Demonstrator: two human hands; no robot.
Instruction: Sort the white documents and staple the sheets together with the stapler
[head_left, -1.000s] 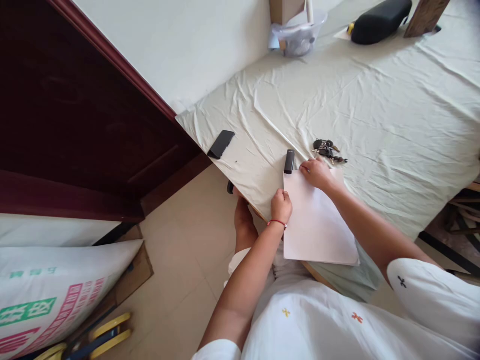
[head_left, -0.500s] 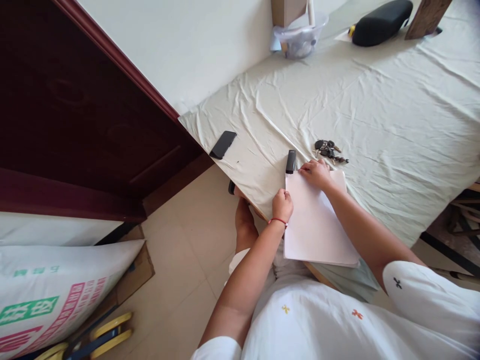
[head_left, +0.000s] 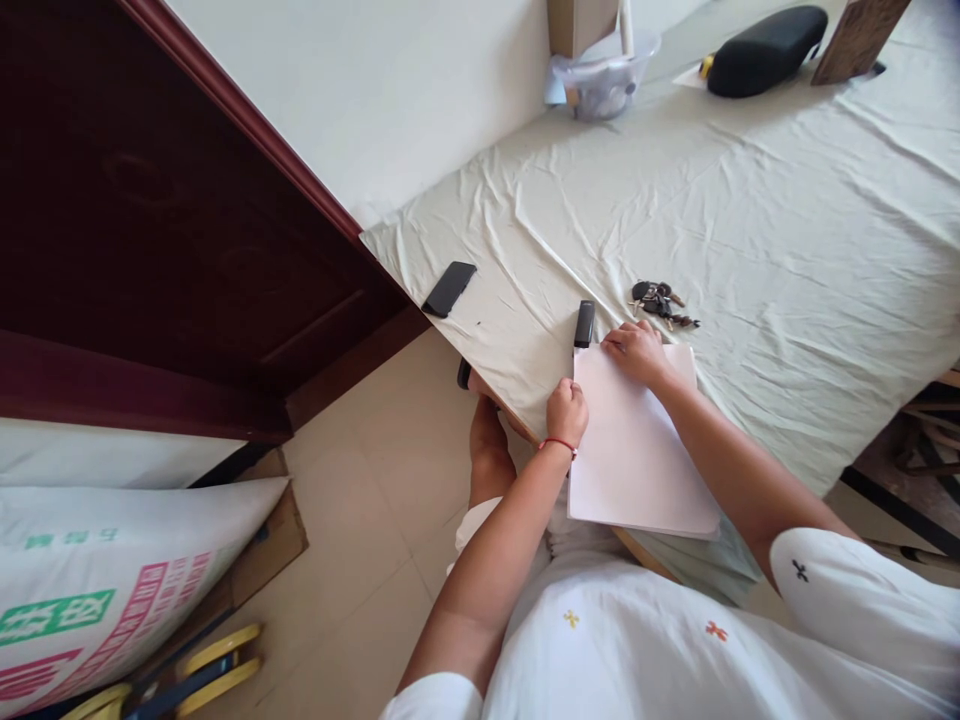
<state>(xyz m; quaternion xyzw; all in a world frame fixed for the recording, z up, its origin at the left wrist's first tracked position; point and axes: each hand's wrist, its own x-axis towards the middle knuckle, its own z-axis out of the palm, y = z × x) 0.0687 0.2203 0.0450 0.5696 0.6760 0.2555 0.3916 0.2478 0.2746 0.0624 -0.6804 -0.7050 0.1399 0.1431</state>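
A stack of white paper (head_left: 637, 460) lies at the table's near edge, its lower end reaching past the edge toward my lap. My left hand (head_left: 568, 412), with a red cord bracelet at the wrist, is closed on the stack's left edge. Across the top edge lies my right hand (head_left: 636, 352), its bent fingers pressing on the sheets; the thumb is hidden. A black stapler-like object (head_left: 584, 324) touches or nearly touches the paper's top left corner, left of my right fingers. Just beyond my right hand rests a bunch of keys (head_left: 658, 300).
A black phone (head_left: 450, 289) lies near the table's left edge. A clear plastic tub (head_left: 606, 88), a black case (head_left: 765, 50) and a wooden piece (head_left: 859, 42) stand at the back. Wrinkled pale cloth (head_left: 787, 250) covers the table. A printed sack (head_left: 150, 570) lies at lower left.
The whole view has shifted very slightly. Both hands keep their places on the paper.
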